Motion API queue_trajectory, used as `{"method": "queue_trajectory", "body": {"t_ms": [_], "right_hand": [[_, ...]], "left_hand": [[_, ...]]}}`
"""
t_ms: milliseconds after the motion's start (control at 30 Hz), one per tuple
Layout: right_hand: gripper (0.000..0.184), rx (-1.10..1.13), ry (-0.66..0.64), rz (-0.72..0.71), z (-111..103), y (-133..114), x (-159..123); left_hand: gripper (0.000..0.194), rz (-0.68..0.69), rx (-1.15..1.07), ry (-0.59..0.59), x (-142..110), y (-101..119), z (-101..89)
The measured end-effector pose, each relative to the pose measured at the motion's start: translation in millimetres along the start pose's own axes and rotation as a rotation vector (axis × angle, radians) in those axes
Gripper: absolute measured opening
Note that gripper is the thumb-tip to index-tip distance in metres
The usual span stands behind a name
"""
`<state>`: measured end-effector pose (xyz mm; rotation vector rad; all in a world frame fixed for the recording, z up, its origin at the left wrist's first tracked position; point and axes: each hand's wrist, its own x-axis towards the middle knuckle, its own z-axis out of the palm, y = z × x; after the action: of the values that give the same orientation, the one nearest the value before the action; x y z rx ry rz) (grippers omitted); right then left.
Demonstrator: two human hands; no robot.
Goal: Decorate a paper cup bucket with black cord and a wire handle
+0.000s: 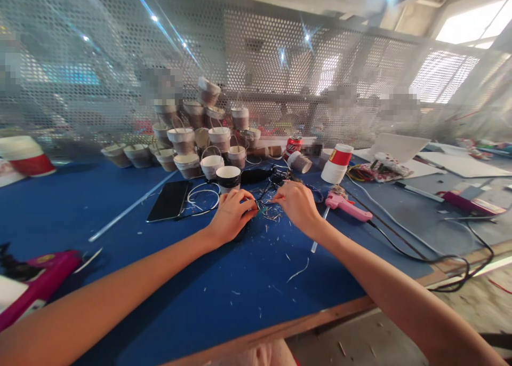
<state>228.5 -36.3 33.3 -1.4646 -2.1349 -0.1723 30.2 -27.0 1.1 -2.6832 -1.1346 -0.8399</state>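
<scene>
Works at a tangle of thin black strands (277, 177) on the blue tabletop (256, 286). Holds left hand (234, 215) and right hand (296, 203) narrow-fingered; cannot tell around what. Has a black-banded white paper cup (228, 181) behind the left, pink glue gun (349, 207) near the right.

no wording can be read with certainty across a cluttered blue worktable (192, 312). pale lettering crosses a red drink can (294, 146) toward the back, too small and blurred to make out. a small yellowish mark stands on a red-banded stack of paper cups (341, 157), its content unclear. at far left, a yellow mark on a magenta tool (60, 267) is likewise illegible.
</scene>
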Motion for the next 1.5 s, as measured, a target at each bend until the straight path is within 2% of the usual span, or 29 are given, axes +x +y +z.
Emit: {"method": "queue_trajectory", "body": {"t_ms": [133, 233, 333, 433, 600, 767, 933, 1033, 1200, 1333, 1500], "right_hand": [[0.02, -0.004, 0.124, -0.128, -2.0, -1.2, -1.4], [0.024, 0.01, 0.223, -0.204, -3.8, -0.5, -2.9], [0.027, 0.005, 0.305, -0.225, -5.7, 1.5, -3.9], [0.028, -0.039, 0.327, -0.215, -6.3, 2.9, -4.1], [0.023, -0.093, 0.204, -0.193, -3.9, 0.9, -2.1], [0.018, -0.014, 0.066, -0.275, -2.9, 5.2, 1.2], [0.029, 0.065, -0.024, -0.323, -4.6, 12.9, 2.9], [0.032, -0.007, -0.087, -0.264, -5.1, 8.1, 1.6], [0.023, -0.148, -0.177, -0.079, -8.7, -6.2, -0.5], [0.019, -0.116, -0.143, -0.019, -9.8, -7.4, -0.3], [0.016, -0.043, -0.032, 0.04, -4.0, -4.1, -0.7]], "left_hand": [[0.012, 0.024, 0.044, 0.012, 2.2, 4.7, -3.9], [0.015, 0.097, 0.07, 0.002, 6.8, 8.0, -12.1], [0.021, 0.177, 0.164, 0.021, 13.0, 10.5, -23.0], [0.022, 0.238, 0.252, 0.043, 18.5, 9.9, -31.9], [0.02, 0.312, 0.35, 0.07, 22.8, 0.5, -36.0], [0.019, 0.358, 0.375, 0.056, 23.9, -10.9, -37.4], [0.02, 0.388, 0.378, 0.02, 23.7, -17.6, -40.3], [0.024, 0.382, 0.376, 0.019, 22.3, -18.8, -38.7], [0.027, 0.377, 0.355, -0.013, 20.7, -17.3, -35.1], [0.026, 0.355, 0.352, -0.012, 20.8, -14.3, -34.7], [0.02, 0.397, 0.411, 0.076, 19.2, -12.7, -31.9]]}}
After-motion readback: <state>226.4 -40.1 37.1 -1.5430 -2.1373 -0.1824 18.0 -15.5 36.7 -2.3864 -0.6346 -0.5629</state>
